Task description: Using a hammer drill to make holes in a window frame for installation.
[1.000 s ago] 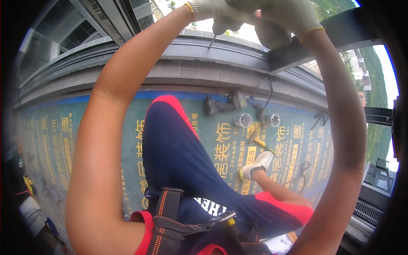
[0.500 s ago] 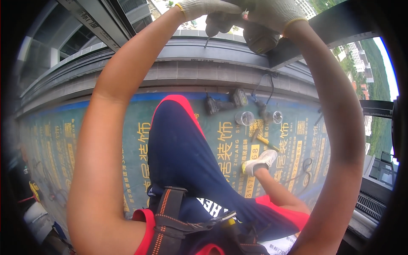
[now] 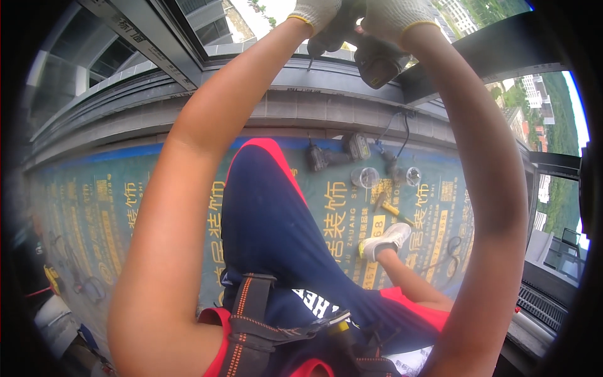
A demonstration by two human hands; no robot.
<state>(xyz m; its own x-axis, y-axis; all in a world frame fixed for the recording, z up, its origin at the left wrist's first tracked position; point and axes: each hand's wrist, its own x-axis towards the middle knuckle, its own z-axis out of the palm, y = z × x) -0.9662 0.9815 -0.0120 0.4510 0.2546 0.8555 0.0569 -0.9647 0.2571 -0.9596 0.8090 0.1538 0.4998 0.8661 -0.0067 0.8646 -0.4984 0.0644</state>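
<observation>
At the top edge, my right hand (image 3: 397, 17), in a white knit glove, is closed round the handle of a dark cordless drill (image 3: 380, 70). Its battery end points toward me, and its thin bit points down at the grey metal window frame (image 3: 276, 72). Whether the bit touches the frame I cannot tell. My left hand (image 3: 316, 12), gloved alike, is closed against the drill's body; its fingertips are partly hidden by the tool and the picture's edge.
A second cordless drill (image 3: 336, 156) lies on the green floor sheet (image 3: 157, 207) below the sill. Nearby are two clear cups (image 3: 364, 178), a corded tool (image 3: 392, 164) and a yellow-handled hammer (image 3: 396, 212). Dark frame bars stand left and right. Beyond the opening, buildings show far below.
My left hand has shifted right and up along the drill, its forearm swinging right. The drill has dropped slightly in the picture, still in my right hand.
</observation>
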